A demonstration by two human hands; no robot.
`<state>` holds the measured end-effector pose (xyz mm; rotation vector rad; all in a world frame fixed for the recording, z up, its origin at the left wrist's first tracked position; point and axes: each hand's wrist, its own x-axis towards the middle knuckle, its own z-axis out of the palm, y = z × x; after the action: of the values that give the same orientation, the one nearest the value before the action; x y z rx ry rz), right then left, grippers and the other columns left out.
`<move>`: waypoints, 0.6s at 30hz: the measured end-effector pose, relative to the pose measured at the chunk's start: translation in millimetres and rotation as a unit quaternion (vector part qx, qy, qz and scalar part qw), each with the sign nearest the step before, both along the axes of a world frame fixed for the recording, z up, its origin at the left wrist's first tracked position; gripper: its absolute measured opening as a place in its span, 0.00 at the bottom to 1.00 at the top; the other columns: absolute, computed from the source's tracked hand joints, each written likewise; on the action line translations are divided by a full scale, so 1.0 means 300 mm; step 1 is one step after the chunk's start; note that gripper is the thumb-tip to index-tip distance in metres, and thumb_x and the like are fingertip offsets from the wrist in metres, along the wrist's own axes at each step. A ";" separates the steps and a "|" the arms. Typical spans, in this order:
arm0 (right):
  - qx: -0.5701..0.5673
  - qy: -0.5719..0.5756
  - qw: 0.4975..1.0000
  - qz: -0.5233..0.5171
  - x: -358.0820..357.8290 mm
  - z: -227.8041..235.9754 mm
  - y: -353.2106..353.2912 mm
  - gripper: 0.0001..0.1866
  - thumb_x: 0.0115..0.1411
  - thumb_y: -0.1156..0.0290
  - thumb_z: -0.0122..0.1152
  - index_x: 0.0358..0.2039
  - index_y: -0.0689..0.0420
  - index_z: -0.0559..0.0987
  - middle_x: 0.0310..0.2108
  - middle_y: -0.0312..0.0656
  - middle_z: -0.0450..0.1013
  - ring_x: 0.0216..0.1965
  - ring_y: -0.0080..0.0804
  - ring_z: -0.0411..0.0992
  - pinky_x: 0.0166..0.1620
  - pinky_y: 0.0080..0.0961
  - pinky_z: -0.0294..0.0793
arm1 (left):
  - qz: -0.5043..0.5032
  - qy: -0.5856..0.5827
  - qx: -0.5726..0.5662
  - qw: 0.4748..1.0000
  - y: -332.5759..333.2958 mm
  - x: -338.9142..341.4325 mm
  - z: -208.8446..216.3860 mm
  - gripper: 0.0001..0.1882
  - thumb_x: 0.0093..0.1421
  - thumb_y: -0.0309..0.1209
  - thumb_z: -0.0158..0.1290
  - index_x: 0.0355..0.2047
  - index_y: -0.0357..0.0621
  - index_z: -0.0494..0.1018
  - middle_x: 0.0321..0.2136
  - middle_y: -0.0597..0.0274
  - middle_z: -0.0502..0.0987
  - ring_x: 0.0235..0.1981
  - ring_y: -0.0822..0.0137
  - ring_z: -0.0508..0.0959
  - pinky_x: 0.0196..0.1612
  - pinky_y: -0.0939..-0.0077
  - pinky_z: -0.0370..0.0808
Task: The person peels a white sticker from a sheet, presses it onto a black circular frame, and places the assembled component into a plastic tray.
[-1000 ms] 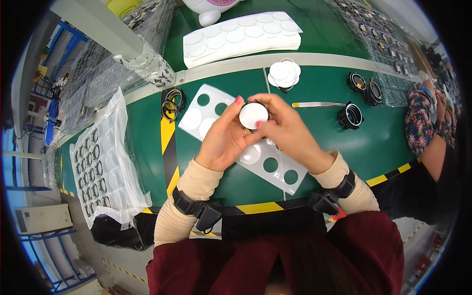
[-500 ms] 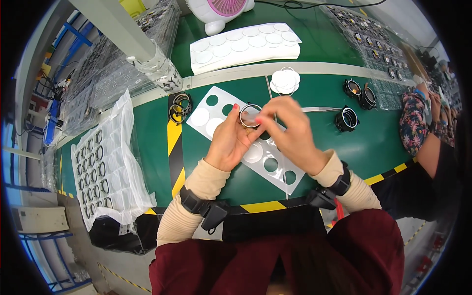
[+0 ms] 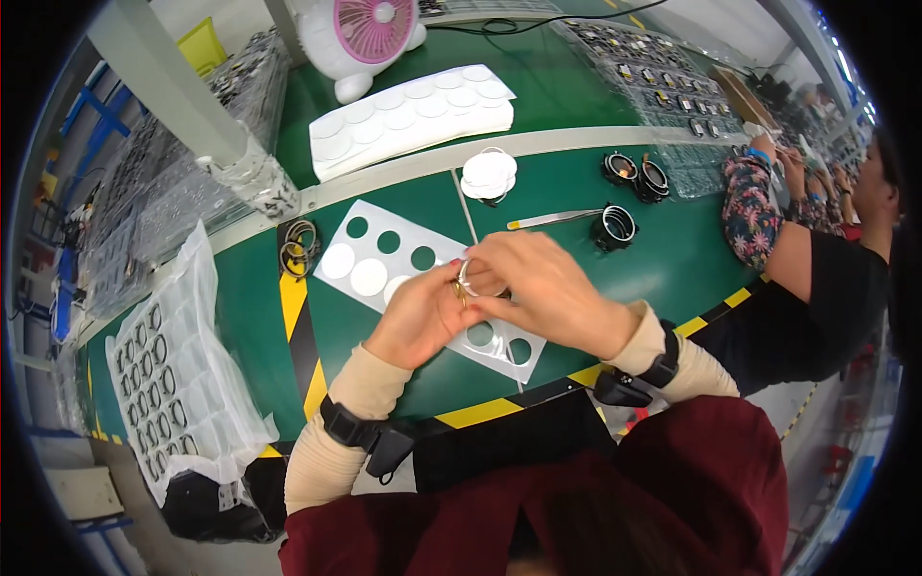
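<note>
My left hand [image 3: 423,312] is closed around the side of a thin, pale round ring [image 3: 465,282], keeping it above the bench. Over the ring's other side curls my right hand [image 3: 552,293], thumb and fingertips closed on it and hiding most of it. Below both hands lies a white sticker sheet [image 3: 331,276] with round cut-outs and some white discs still on it. Just beyond is a small pile of white discs [image 3: 490,176]. Tweezers [image 3: 557,219] lie to the right, pointing at a black lens-like ring [image 3: 615,228].
Two more black ring parts [image 3: 619,168] sit at the right. Loose metal rings [image 3: 299,250] lie at the left, near a padded tray of rings [image 3: 192,374]. A sheet stack [image 3: 413,120] and a pink fan [image 3: 375,29] stand behind. A co-worker's arm [image 3: 754,206] is at right.
My right hand has turned over the ring, and its fingers now cover the opening that showed before. The whole view has shifted, so the bench things appear further left and mostly lower.
</note>
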<state>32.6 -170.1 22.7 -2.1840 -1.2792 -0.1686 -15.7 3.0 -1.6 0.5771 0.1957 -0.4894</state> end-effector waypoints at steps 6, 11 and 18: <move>-0.026 -0.078 0.976 -0.202 0.092 0.081 -0.280 0.27 0.42 0.70 0.66 0.46 0.58 0.71 0.43 0.45 0.70 0.43 0.42 0.68 0.47 0.34 0.66 | 0.027 -0.050 0.047 0.997 0.033 0.002 0.024 0.18 0.64 0.32 0.37 0.50 0.30 0.59 0.47 0.43 0.68 0.51 0.54 0.69 0.54 0.66 0.67; -0.059 -0.129 0.968 -0.209 0.111 0.036 -0.299 0.24 0.44 0.70 0.65 0.44 0.60 0.72 0.44 0.45 0.69 0.45 0.43 0.67 0.48 0.34 0.66 | 0.131 -0.271 0.566 0.768 0.139 -0.022 0.013 0.15 0.60 0.30 0.45 0.44 0.33 0.67 0.46 0.44 0.70 0.48 0.51 0.71 0.49 0.67 0.70; -0.002 -0.089 0.994 -0.065 -0.027 -0.060 0.087 0.28 0.44 0.67 0.65 0.47 0.59 0.70 0.44 0.46 0.68 0.46 0.45 0.66 0.49 0.33 0.65 | 0.083 -0.294 0.907 0.290 0.062 -0.215 0.014 0.15 0.50 0.29 0.55 0.38 0.36 0.73 0.39 0.46 0.72 0.39 0.49 0.73 0.41 0.70 0.71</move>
<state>24.5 -143.9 4.7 -2.2983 -1.2322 -0.4227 -80.1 21.5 2.7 2.9724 -0.0147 0.5366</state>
